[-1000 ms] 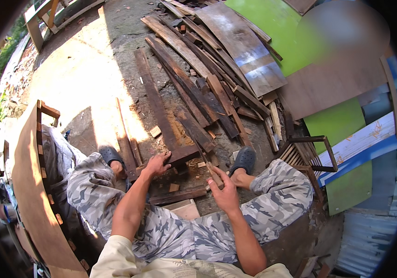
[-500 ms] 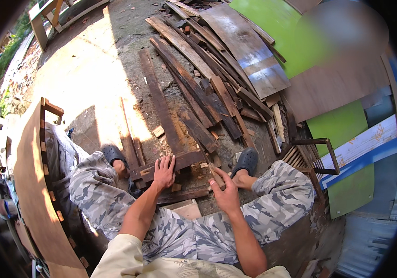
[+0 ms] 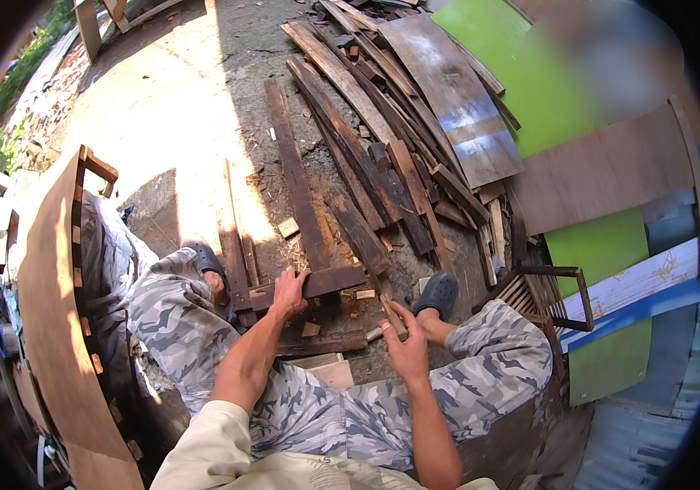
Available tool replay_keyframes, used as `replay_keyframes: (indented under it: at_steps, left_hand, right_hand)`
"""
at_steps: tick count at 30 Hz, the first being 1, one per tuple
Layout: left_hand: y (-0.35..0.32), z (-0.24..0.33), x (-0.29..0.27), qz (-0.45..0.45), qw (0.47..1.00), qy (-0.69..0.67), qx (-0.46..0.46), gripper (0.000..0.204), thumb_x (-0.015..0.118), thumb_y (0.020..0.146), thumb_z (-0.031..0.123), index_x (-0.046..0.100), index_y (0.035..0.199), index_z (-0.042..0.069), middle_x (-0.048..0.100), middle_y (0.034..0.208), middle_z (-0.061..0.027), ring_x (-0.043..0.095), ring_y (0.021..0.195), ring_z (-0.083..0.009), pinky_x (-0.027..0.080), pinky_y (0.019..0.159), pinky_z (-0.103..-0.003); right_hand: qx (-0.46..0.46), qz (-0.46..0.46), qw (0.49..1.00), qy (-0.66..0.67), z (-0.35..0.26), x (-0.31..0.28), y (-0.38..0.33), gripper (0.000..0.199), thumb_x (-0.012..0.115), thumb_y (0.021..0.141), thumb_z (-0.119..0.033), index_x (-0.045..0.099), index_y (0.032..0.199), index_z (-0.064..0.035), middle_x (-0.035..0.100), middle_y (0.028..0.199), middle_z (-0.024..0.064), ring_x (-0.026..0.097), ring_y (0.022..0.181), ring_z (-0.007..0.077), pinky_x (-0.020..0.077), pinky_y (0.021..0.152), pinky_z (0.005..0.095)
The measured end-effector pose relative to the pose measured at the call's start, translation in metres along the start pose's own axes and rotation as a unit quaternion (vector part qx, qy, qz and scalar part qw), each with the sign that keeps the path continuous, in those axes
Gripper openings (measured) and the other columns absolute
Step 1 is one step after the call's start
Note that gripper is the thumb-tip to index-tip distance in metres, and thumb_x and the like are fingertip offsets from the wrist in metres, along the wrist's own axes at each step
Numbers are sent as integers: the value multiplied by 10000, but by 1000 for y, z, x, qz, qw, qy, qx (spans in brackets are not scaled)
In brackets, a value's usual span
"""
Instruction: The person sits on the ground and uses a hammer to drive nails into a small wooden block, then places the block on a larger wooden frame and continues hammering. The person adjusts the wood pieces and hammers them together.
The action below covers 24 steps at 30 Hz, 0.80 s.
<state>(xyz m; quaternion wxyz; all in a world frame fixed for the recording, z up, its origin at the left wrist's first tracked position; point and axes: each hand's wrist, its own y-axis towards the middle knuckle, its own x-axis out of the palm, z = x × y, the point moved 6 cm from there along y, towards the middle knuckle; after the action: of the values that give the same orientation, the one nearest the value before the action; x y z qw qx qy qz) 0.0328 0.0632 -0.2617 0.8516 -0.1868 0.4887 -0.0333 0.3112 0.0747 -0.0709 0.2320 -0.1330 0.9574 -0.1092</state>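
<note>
Between bent knees, hands (image 3: 289, 291) grip rough plank (image 3: 309, 286).

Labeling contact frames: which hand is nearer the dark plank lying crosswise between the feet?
Left. The left hand rests on the crosswise dark plank, gripping its near edge. The right hand is apart from it, lower right, holding a small wood piece.

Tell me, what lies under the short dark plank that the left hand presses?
The short dark plank rests across a thin strip and the near end of a long plank. The left hand covers its middle. Whatever lies beneath there is hidden.
</note>
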Motion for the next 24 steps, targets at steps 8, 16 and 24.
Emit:
replay_keyframes:
  at_steps: [8, 16, 24]
  left_hand:
    - [50, -35, -38, -37, 995, -71, 54, 896, 869, 580, 245, 549, 1415, 201, 583, 1195, -224, 566, 1145, -434, 484, 997, -494]
    - [56, -39, -19, -164, 986, -3, -4, 946, 816, 745, 303, 354, 1565, 214, 462, 1499, -176, 401, 1414, -383, 263, 1178, -576]
    - [40, -29, -3, -70, 993, 92, -22, 856, 716, 879, 392, 274, 1595, 237, 397, 1560, -175, 321, 1460, -425, 249, 1178, -613]
  right_hand:
    - [61, -3, 996, 72, -12, 1, -3, 442, 650, 950, -197, 589, 1345, -8, 671, 1259, 190, 636, 1184, 292, 464, 1024, 371]
    - [66, 3, 994, 82, -14, 0, -4, 438, 651, 953, -190, 587, 1340, 5, 672, 1255, 181, 636, 1175, 275, 466, 1016, 356]
    - [86, -5, 991, 101, -32, -3, -10, 430, 657, 951, -184, 592, 1341, -13, 683, 1234, 174, 649, 1148, 258, 481, 994, 357]
